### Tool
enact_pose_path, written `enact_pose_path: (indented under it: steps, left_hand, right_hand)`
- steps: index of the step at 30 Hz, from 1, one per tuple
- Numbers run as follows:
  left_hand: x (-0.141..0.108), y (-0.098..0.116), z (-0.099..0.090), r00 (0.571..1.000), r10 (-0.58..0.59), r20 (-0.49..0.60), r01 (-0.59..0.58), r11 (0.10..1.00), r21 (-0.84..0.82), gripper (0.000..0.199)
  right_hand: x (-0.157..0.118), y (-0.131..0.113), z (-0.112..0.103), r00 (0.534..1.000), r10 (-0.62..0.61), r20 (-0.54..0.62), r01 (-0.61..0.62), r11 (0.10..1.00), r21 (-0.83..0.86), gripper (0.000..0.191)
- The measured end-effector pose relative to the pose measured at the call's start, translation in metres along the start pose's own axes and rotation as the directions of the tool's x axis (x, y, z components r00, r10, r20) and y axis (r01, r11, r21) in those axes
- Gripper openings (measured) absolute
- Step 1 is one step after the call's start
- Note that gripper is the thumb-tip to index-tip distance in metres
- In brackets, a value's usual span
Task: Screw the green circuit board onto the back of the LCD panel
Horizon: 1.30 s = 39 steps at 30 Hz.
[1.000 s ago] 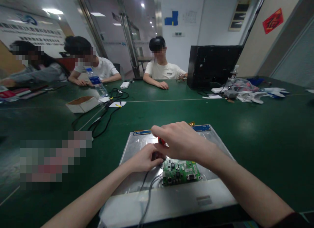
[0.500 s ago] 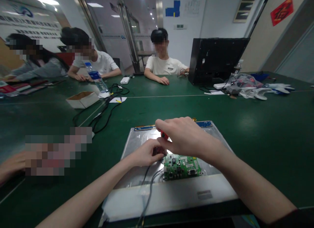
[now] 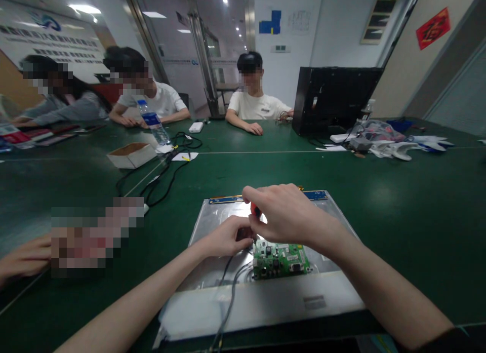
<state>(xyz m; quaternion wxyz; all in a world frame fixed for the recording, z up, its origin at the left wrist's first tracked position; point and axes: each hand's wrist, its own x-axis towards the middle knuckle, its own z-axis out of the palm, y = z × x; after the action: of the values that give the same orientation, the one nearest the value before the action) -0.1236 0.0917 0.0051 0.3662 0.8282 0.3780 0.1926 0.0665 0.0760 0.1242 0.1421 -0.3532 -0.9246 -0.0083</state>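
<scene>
A green circuit board (image 3: 281, 259) lies on the silvery back of a flat display panel (image 3: 207, 224). My right hand (image 3: 290, 211) is above the board's upper left corner, closed round the red and black handle of a screwdriver (image 3: 255, 209). The tool points downward; its tip is hidden behind my fingers. My left hand (image 3: 230, 236) is closed in a pinch at that same corner, just under the handle. What its fingertips hold cannot be seen. Dark cables (image 3: 232, 297) run from the board's left side towards the panel's near edge.
A hand (image 3: 26, 254) beside a blurred-out patch is at the left. Beyond stand an open carton (image 3: 132, 155), black cables (image 3: 172, 178) and a water bottle (image 3: 156, 125). A black monitor (image 3: 337, 100), plastic bag and gloves (image 3: 398, 146) are at the far right. Several people sit opposite.
The view has tilted up slightly. Both my hands stay at the board's corner, with the screwdriver handle still in my right. The hand at the left has shifted a little to the right.
</scene>
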Motion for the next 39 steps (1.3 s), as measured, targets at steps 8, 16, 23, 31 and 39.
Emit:
enact_pose_path:
  steps: [8,16,23,31,39]
  left_hand:
    - [0.0,0.0006,-0.0009,1.0,-0.005,0.02,0.006,1.0,-0.027,0.005]
    - [0.0004,0.003,-0.002,0.999,0.018,0.038,-0.016,0.999,-0.051,0.006]
    - [-0.0001,0.0003,0.0001,1.0,0.01,0.001,-0.01,1.0,-0.02,0.007]
    - [-0.0006,-0.0011,0.0004,1.0,0.014,-0.001,-0.014,1.0,-0.021,0.006]
    - [-0.0006,0.0002,-0.0003,1.0,0.002,0.01,-0.002,1.0,-0.015,0.005]
  right_hand:
    - [0.0007,0.0038,-0.0016,0.999,0.039,0.022,-0.039,0.999,-0.032,0.016]
    - [-0.0011,0.0067,-0.0061,0.996,0.047,0.071,-0.046,0.999,-0.009,0.022]
    - [-0.0007,0.0035,-0.0042,0.999,-0.006,0.047,0.005,1.0,0.004,0.013]
    - [0.0014,0.0061,-0.0004,1.0,-0.004,0.017,0.004,1.0,0.011,0.011]
    - [0.0014,0.0055,-0.002,0.998,0.009,0.059,-0.011,1.0,0.028,0.014]
